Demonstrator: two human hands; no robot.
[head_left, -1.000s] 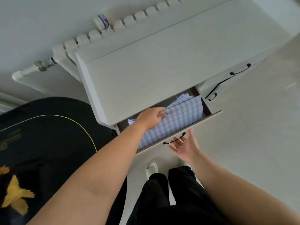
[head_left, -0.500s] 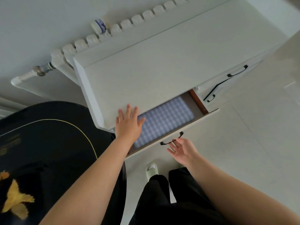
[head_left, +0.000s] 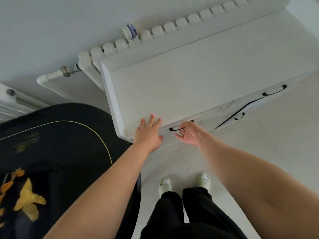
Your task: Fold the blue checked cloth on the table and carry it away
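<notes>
The drawer [head_left: 198, 120] that stood open half a second ago, with the blue checked cloth lying inside, is now pushed in nearly flush with the front of the white cabinet [head_left: 189, 80], and the cloth is out of sight. The left hand [head_left: 149, 133] lies flat with fingers spread on the cabinet's top near its front corner. The right hand [head_left: 189, 133] is at the drawer's black handle [head_left: 175, 129], its fingers loosely curled beside the bar; whether they grip it cannot be told. Behind the cabinet runs a white radiator [head_left: 155, 31]. To the left is a black surface [head_left: 60, 135] with a yellow line.
</notes>
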